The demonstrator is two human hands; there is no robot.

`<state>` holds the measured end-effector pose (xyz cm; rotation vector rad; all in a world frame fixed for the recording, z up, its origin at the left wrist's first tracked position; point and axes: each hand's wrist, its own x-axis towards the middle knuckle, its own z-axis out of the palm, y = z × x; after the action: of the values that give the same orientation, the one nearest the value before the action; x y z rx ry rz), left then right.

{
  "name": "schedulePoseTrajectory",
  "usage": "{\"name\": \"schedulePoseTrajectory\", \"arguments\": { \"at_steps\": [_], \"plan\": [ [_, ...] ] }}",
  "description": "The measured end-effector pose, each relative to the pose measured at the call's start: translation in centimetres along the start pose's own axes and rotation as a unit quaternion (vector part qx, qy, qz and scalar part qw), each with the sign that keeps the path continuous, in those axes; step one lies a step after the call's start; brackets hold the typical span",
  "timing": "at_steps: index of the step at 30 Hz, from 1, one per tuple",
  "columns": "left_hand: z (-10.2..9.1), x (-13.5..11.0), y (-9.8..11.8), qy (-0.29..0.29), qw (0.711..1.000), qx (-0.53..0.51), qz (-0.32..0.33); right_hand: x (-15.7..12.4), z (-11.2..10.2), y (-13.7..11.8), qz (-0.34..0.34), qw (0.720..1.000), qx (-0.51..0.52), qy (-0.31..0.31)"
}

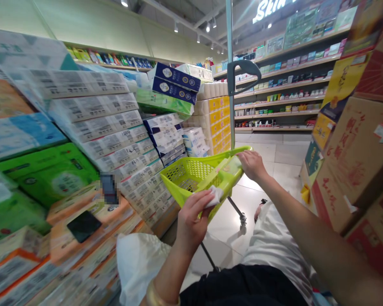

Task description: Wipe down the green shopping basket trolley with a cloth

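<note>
A lime-green shopping cart basket (pixel 185 174) with perforated walls stands in front of me on a metal wheeled frame (pixel 241 216). At its near rim, my left hand (pixel 194 214) is closed around a crumpled white tissue (pixel 215 198), which touches the rim. My right hand (pixel 252 165) grips the basket's right corner, fingers curled over the edge. Between my hands, a pale label panel (pixel 231 166) runs along the rim. Behind the basket rises a grey pole with a loop handle (pixel 242 76).
Stacked tissue packs (pixel 111 127) crowd the left. A dark flat device (pixel 84 226) lies on orange packs, near a pixelated patch. Cardboard cartons (pixel 360 148) line the right, beside the tiled floor (pixel 277 157). Product shelves (pixel 281 89) stand at the back.
</note>
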<state>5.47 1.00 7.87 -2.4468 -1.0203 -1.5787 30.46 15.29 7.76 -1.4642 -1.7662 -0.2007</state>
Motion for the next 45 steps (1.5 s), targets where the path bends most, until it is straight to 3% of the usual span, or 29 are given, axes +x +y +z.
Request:
{"name": "schedulePoseTrajectory", "arguments": {
  "at_steps": [9, 14, 20, 23, 30, 33, 39, 45],
  "plan": [
    [-2.8, -0.9, -3.0, -0.011, 0.995, 0.095, -0.028, -1.9, -0.3, -4.3, 0.063, 0.997, -0.016, 0.050],
    [-3.9, -1.1, -4.0, -0.016, 0.976, 0.210, -0.046, -3.2, -0.5, -6.1, 0.024, 0.996, -0.053, 0.061],
    [-4.9, -0.5, -5.0, -0.035, 0.952, 0.294, -0.072, -3.9, -3.0, -6.8, -0.037, 0.999, -0.008, 0.028],
    [-3.8, 0.3, -3.9, -0.051, 0.954, 0.287, -0.071, -4.2, -4.0, -7.9, -0.027, 0.999, -0.040, 0.008],
    [0.9, 1.7, 0.4, -0.085, 0.966, 0.244, -0.018, -5.8, -4.3, -10.2, -0.057, 0.992, -0.105, 0.026],
    [0.7, 1.7, -0.2, -0.102, 0.967, 0.233, -0.015, -6.1, -4.2, -10.2, -0.067, 0.992, -0.106, 0.027],
    [-0.5, 1.8, -2.9, -0.073, 0.954, 0.270, -0.105, -6.1, -3.5, -11.0, -0.073, 0.990, -0.115, 0.021],
    [1.9, 2.4, 0.1, -0.109, 0.975, 0.194, -0.030, -6.3, -3.0, -12.6, -0.066, 0.992, -0.107, 0.013]
  ]
}}
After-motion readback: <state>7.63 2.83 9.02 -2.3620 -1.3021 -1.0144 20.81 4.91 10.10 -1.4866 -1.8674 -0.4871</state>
